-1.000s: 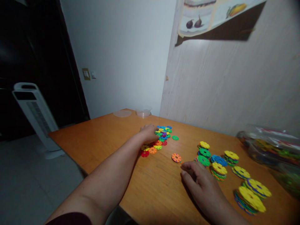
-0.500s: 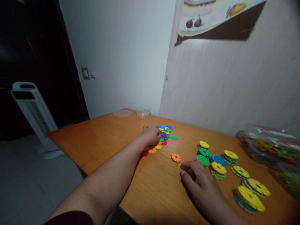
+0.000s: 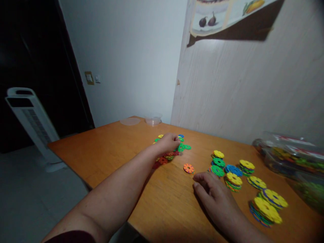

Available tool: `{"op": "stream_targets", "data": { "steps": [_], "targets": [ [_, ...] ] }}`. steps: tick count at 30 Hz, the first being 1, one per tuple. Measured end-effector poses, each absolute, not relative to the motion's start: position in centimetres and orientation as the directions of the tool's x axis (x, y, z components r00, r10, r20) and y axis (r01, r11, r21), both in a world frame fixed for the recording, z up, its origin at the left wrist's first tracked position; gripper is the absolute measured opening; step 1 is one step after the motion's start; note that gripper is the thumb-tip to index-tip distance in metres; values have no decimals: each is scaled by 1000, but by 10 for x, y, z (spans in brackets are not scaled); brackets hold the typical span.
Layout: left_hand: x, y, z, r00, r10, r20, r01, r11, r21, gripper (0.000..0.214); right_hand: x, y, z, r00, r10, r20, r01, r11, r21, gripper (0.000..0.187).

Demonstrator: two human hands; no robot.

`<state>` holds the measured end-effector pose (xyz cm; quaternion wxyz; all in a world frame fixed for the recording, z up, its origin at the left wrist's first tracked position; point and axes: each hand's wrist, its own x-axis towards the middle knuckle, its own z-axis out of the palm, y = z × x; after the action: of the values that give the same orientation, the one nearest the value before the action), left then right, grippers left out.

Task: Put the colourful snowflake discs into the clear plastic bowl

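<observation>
My left hand (image 3: 170,142) is stretched out over a loose pile of coloured plastic snowflake discs (image 3: 163,160). Its fingers are pinched together, and what is between them, if anything, is hidden. Green discs (image 3: 181,147) lie close by the fingertips. My right hand (image 3: 215,195) rests on its side on the table, loosely curved, the thumb apart from the fingers and nothing between them. Just beyond its fingertips lies a small stack topped by an orange disc (image 3: 188,168). To its right stand several disc stacks, among them a green-topped one (image 3: 217,170) and a yellow-topped one (image 3: 233,179).
The wooden table (image 3: 101,152) meets the wall at the back. A clear bowl (image 3: 153,119) and a flat translucent lid (image 3: 130,121) sit at the far edge. Clear containers (image 3: 291,155) stand at the right. A white tower fan (image 3: 31,125) is on the floor at left.
My left hand has moved slightly right and up across the pile, uncovering discs on its left side. My right hand stays in place. The view has shifted a little.
</observation>
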<state>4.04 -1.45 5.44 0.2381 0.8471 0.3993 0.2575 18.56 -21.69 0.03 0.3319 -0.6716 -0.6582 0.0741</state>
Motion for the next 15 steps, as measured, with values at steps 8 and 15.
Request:
{"op": "stream_targets", "data": {
  "steps": [8, 15],
  "targets": [
    [56, -49, 49, 711, 702, -40, 486, -450, 749, 11, 185, -216, 2, 116, 942, 314, 833, 80, -548, 18],
    [52, -56, 58, 669, 732, -127, 619, -455, 640, 11, 184, -217, 2, 114, 944, 310, 830, 81, -552, 19]
  ]
}}
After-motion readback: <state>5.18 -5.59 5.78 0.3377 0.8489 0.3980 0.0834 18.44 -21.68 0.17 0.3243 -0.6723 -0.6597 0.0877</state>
